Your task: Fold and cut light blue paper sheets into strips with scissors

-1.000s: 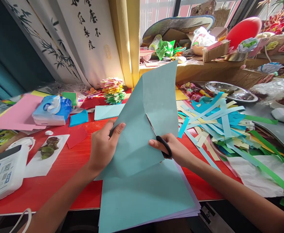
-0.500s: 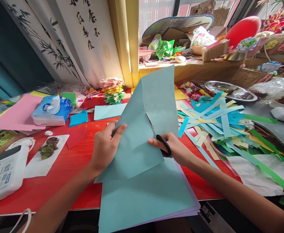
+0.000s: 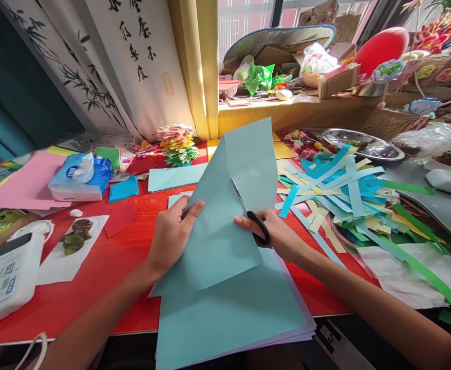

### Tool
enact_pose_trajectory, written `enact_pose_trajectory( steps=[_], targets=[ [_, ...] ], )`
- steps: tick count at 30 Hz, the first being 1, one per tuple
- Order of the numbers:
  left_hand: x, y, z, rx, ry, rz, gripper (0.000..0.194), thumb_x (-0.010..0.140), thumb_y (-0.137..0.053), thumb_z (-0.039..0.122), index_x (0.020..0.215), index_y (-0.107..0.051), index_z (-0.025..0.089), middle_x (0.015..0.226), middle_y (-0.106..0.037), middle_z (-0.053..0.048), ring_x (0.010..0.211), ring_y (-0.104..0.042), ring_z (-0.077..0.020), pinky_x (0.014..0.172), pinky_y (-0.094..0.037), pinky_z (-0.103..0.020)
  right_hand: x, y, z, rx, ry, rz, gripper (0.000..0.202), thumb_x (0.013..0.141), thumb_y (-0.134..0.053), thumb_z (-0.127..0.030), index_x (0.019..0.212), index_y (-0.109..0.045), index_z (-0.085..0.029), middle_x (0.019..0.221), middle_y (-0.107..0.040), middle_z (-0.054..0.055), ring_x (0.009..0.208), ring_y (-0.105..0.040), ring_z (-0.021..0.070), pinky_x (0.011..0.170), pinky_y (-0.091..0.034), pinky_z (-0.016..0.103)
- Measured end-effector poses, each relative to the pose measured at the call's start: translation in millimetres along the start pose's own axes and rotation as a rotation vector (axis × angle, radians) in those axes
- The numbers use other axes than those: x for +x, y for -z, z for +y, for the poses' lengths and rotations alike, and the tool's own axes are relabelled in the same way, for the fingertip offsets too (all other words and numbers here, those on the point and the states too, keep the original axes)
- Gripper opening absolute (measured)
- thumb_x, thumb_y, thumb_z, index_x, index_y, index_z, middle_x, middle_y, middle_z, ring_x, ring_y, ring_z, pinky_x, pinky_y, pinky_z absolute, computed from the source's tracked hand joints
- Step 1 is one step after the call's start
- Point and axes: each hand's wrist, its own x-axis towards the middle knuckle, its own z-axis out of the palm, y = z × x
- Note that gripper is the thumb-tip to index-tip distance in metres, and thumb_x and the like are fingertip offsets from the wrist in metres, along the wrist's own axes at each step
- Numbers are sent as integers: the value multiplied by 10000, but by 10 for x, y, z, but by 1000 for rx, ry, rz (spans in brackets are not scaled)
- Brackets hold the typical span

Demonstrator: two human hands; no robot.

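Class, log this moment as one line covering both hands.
left hand: grips blue sheet | right hand: holds scissors, blades at sheet | below: paper stack | right side: loose paper strips

The right hand [image 3: 274, 229] holds scissors [image 3: 254, 217] against a light-blue sheet [image 3: 213, 236] the left hand [image 3: 173, 231] grips. Paper strips [image 3: 354, 190] lie at its 3 o'clock.

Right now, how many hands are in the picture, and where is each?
2: the left hand grips the pale blue sheet by its left side; the right hand holds the scissors at the sheet. Some fingers are hidden.
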Motion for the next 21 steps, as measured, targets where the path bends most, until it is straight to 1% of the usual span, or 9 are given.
enact_pose_trajectory(
  steps=[3,7,9,16,21],
  targets=[
    [-2,-7,-11,-7,26,-10,294,781,-511,495,691,-524,215,480,-338,51,413,-305,-91,358,-227,-219,1,0,0,-4,-8,5,537,621,-654,-571,500,-304,-183,450,-263,-72,413,-230,35,414,-122,234],
    [-6,-11,-18,-9,43,-41,308,784,-500,513,743,-552,212,554,-479,31,459,-396,-96,378,-253,-213,5,3,2,32,-6,-6,523,628,-655,-555,514,-302,-186,458,-266,-73,414,-225,33,412,-111,232],
    [-6,-13,-18,-7,41,-47,316,785,-498,518,767,-562,209,590,-520,24,480,-428,-100,385,-260,-214,7,2,-1,31,-8,-2,524,628,-660,-549,510,-302,-185,453,-267,-74,411,-225,32,411,-111,232],
    [-21,-37,-10,-14,29,-57,343,787,-488,526,800,-571,193,596,-541,14,502,-465,-110,394,-275,-216,12,8,1,59,-22,-1,510,631,-660,-545,519,-321,-181,462,-270,-73,411,-232,33,408,-118,229],
    [-33,-54,-11,-32,49,-88,374,785,-472,549,818,-566,189,622,-556,9,529,-484,-118,416,-306,-212,23,7,12,63,-14,0,497,652,-660,-516,525,-315,-182,470,-254,-74,421,-220,35,407,-108,228]
  ],
)
